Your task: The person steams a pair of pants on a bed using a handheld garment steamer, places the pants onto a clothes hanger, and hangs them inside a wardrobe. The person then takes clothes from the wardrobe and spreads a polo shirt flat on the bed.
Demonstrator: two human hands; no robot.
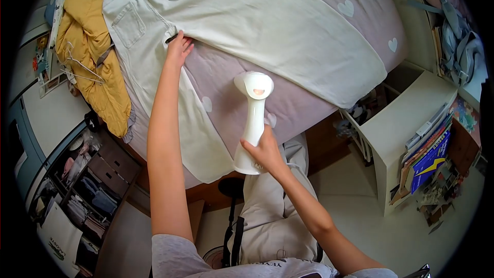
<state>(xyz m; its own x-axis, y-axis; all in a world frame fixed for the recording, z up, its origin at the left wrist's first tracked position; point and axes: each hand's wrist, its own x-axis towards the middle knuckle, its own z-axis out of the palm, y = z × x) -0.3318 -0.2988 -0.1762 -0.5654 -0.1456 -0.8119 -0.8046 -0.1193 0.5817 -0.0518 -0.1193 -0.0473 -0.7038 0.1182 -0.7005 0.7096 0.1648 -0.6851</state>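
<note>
A pair of white trousers [288, 31] lies spread across the bed, one leg stretching right and the other toward me. At the crotch seam, my left hand [179, 50] grips the cloth, which is slightly raised beside a small dark gap. The thumb is mostly hidden, and the other fingers extend over the bedsheet. My right hand [265, 149] is wrapped around the lower body of a white handheld garment steamer [254, 116]. The steamer stands upright above the near edge of the bed, between the trouser legs, its head apart from the cloth.
The bed [226, 87] has a pinkish sheet with white hearts. A yellow garment [90, 15] with a hanger [82, 64] lies at left. Shelves of clothes [98, 195] stand lower left. A white cabinet [406, 118] and books [424, 162] are at right.
</note>
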